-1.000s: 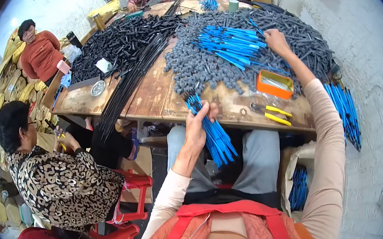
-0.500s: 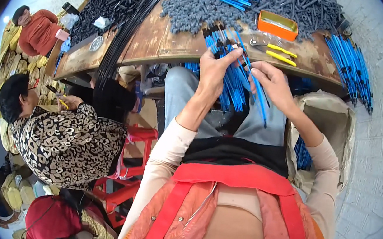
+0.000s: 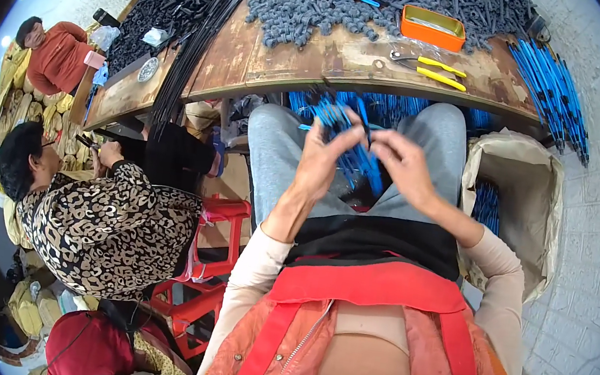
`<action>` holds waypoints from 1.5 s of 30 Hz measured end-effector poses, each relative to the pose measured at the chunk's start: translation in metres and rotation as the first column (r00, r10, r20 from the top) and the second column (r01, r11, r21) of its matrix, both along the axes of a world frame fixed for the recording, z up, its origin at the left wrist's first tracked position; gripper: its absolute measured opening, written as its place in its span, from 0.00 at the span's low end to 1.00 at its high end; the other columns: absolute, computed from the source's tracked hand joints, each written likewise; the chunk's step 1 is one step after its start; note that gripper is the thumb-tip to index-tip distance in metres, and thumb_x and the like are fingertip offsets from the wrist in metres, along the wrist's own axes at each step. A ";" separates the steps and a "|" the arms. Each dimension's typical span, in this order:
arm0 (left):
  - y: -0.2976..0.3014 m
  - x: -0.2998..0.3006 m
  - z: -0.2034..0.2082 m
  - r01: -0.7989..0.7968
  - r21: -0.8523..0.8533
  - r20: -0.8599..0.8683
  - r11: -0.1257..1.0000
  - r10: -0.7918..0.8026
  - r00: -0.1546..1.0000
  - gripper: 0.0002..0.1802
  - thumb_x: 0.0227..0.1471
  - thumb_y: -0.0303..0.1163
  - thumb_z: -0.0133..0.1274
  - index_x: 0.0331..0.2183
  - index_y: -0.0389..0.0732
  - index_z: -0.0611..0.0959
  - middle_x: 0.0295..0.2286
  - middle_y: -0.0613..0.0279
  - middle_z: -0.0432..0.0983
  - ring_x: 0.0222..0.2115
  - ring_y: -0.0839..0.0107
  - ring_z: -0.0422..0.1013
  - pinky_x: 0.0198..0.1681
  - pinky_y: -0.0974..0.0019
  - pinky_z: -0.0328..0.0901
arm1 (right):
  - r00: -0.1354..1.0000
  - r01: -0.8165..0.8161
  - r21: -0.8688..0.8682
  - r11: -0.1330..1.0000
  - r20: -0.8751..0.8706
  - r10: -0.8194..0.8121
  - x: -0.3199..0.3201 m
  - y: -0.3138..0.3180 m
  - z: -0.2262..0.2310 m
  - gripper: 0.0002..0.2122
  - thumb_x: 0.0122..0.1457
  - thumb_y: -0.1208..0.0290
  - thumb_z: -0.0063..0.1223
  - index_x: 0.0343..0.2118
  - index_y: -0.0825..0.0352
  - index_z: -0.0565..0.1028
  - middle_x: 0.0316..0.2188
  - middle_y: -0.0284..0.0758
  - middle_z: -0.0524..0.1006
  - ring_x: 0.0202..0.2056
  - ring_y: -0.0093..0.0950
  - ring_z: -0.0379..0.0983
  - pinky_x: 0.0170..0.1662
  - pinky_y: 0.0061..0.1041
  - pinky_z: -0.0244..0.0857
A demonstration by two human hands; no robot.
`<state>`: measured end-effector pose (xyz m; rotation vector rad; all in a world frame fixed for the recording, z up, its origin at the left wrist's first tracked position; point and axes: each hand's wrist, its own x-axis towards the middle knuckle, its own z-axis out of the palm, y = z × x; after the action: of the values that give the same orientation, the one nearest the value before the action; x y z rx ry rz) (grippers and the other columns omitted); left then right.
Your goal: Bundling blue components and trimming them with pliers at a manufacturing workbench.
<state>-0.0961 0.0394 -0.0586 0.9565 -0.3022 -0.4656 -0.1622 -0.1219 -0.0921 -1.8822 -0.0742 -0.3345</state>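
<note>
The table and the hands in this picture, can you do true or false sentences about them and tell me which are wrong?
1. The left hand holds a bundle of thin blue sticks. True.
2. The yellow-handled pliers are in the right hand. False: they lie on the wooden table.
3. The orange box is open. True.
4. The big open sack stands on the person's left. False: it stands on the right.
5. Many small grey pieces are heaped on the table. True.

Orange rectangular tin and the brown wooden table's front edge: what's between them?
Yellow-handled metal pliers lie between the orange tin and the table's front edge, in the head view.
</note>
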 end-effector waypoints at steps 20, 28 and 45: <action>-0.047 0.093 0.019 0.086 0.214 0.314 0.973 -0.151 0.937 0.24 0.56 0.24 0.52 0.54 0.37 0.68 0.47 0.48 0.74 0.49 0.61 0.71 0.54 0.59 0.65 | 0.820 -0.541 -0.400 0.739 -0.444 0.361 0.033 -0.114 0.046 0.12 0.58 0.71 0.50 0.42 0.71 0.73 0.37 0.47 0.77 0.42 0.45 0.73 0.45 0.38 0.66; -0.026 0.100 0.025 0.419 -0.051 -0.193 0.907 -0.421 0.887 0.35 0.62 0.56 0.37 0.56 0.37 0.67 0.41 0.45 0.76 0.42 0.57 0.75 0.48 0.53 0.70 | 0.866 -0.500 -0.465 0.730 -0.266 0.424 0.049 -0.104 0.067 0.09 0.60 0.72 0.48 0.39 0.72 0.74 0.33 0.44 0.77 0.35 0.40 0.75 0.40 0.33 0.68; -0.031 0.108 0.022 0.237 0.166 0.110 0.957 -0.257 0.960 0.19 0.60 0.29 0.49 0.52 0.36 0.73 0.41 0.50 0.78 0.44 0.65 0.75 0.49 0.64 0.68 | 0.951 -0.271 -0.314 0.910 -0.234 0.203 0.089 -0.105 0.076 0.11 0.62 0.70 0.46 0.40 0.72 0.75 0.28 0.34 0.76 0.28 0.22 0.72 0.34 0.23 0.66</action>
<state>0.0118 0.0084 -0.0371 1.1052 -0.5152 -0.6642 -0.0731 -0.2272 -0.0160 -2.2146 -0.2409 0.0395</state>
